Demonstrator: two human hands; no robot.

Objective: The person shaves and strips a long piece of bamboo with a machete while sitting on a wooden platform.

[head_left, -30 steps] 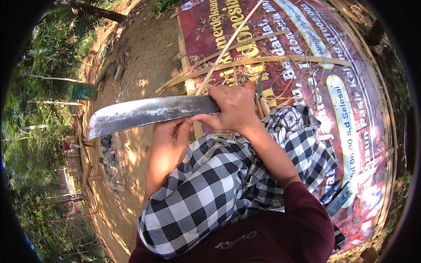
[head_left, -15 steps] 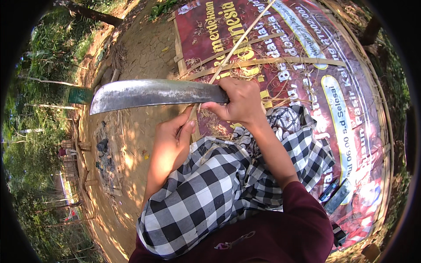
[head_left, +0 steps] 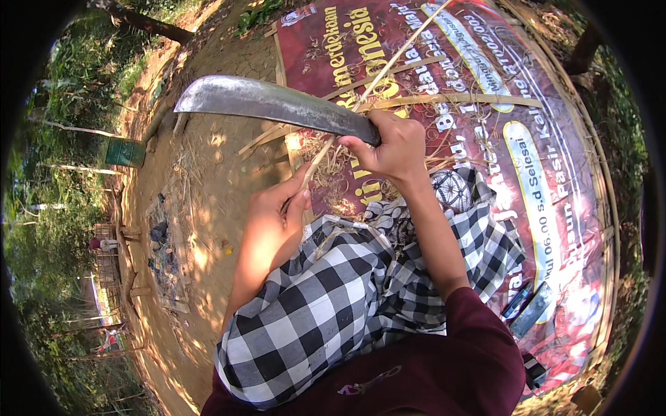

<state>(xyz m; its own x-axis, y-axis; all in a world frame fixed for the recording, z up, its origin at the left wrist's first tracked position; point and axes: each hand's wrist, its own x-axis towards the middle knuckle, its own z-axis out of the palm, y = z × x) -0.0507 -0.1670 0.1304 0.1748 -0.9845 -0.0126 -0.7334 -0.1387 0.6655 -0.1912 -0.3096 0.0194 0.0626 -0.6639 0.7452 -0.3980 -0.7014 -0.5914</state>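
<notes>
My right hand [head_left: 399, 147] is closed round the grip of a machete [head_left: 260, 100]. Its broad, worn steel blade points left, the tip slightly raised, and lies across a thin pale bamboo strip [head_left: 399, 59]. My left hand [head_left: 272, 216] pinches the near end of that strip between thumb and fingers, over my lap. From there the strip runs away to the upper right. Curly shavings [head_left: 334, 177] lie under and around the blade. Black-and-white checked cloth [head_left: 312, 284] covers my legs below both hands.
A maroon printed banner [head_left: 565, 173] covers the bamboo-edged platform on the right. More bamboo strips [head_left: 479, 99] lie on it. Two dark, phone-like objects [head_left: 533, 310] rest near my right elbow. A green container [head_left: 125, 152] stands at the left, beyond bare earth [head_left: 215, 270].
My right hand and the machete have moved away from me along the strip. The blade now slants, its tip higher. My left hand has hardly moved.
</notes>
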